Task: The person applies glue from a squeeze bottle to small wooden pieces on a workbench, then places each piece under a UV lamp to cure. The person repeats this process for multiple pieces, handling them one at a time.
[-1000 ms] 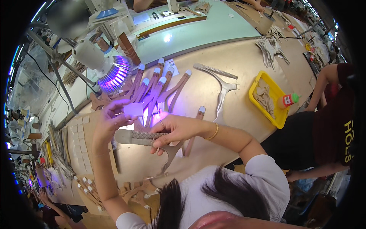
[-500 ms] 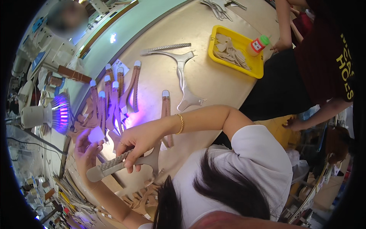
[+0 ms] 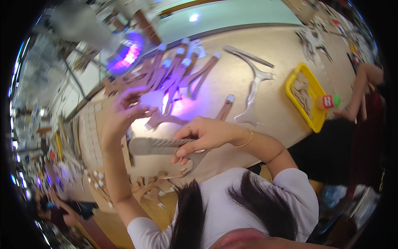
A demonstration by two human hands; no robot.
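My left hand [image 3: 126, 110] pinches a small white square piece [image 3: 152, 98] between thumb and fingers, under violet light. To its right, my right hand [image 3: 203, 135] grips a grey strap piece [image 3: 143, 146] with a rounded end and a braided strip along it. The rounded end points toward my left forearm, and its forked part hangs below my fingers. Beyond both hands lies a pile of brown strap pieces [image 3: 172, 70] with pale tips. One more brown strap [image 3: 225, 107] rests beside my right hand.
A lamp [image 3: 126, 54] glows violet at the back left. Farther right on the table [image 3: 277, 50] are a silver-grey Y-shaped strap [image 3: 253, 81] and a yellow tray [image 3: 308, 118] with beige pieces and a green-capped bottle [image 3: 327, 102]. A co-worker's arm [image 3: 356, 93] reaches in at right.
The view has swung, so the table's things sit differently in the picture. Both hands keep their hold; the grey strap now lies more level and farther from the left hand's white piece.
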